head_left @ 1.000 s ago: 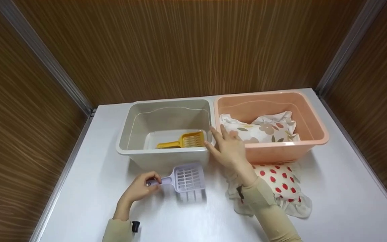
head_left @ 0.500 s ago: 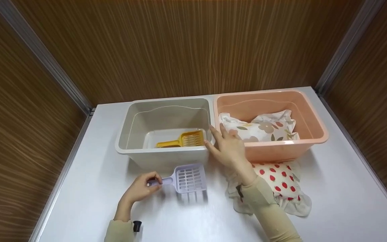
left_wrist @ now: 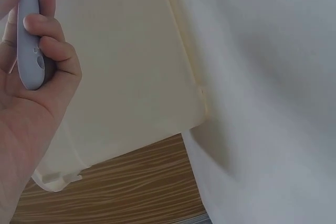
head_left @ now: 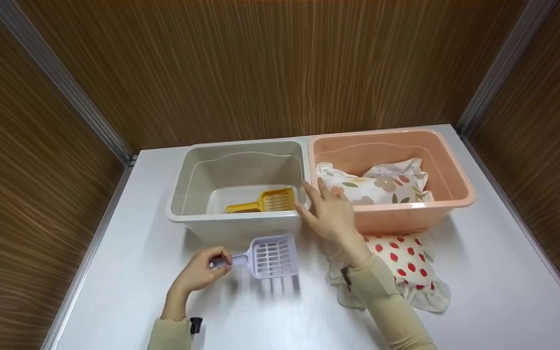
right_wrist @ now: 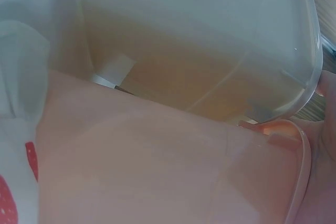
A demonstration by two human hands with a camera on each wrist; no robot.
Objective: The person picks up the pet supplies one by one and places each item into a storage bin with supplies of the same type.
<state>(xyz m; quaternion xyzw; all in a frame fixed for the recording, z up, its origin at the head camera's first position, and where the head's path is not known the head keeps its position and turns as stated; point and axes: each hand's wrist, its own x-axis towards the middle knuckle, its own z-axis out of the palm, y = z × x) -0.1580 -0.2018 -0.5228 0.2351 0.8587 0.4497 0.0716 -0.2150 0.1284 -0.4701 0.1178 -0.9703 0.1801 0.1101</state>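
Observation:
My left hand [head_left: 197, 273] grips the handle of a lilac litter scoop [head_left: 243, 260], its slotted head pointing right. The scoop is held just in front of the light grey bin [head_left: 226, 218], casting a striped shadow below. In the left wrist view, fingers curl round the scoop's handle [left_wrist: 29, 40]. My right hand [head_left: 332, 216], fingers spread, rests on the adjoining rims of the grey bin and the pink bin [head_left: 396, 221]. A yellow litter scoop [head_left: 246, 208] lies inside the grey bin. Inside the pink bin is a floral ruffled pillow [head_left: 384, 187].
A ruffled strawberry-print pillow [head_left: 409, 265] lies on the white table [head_left: 260, 321] before the pink bin, partly under my right forearm. Wood-grain panels [head_left: 280, 73] stand behind and at both sides.
Almost nothing differs. The lilac scoop in my left hand shifts only slightly, and my right hand stays on the bin rims.

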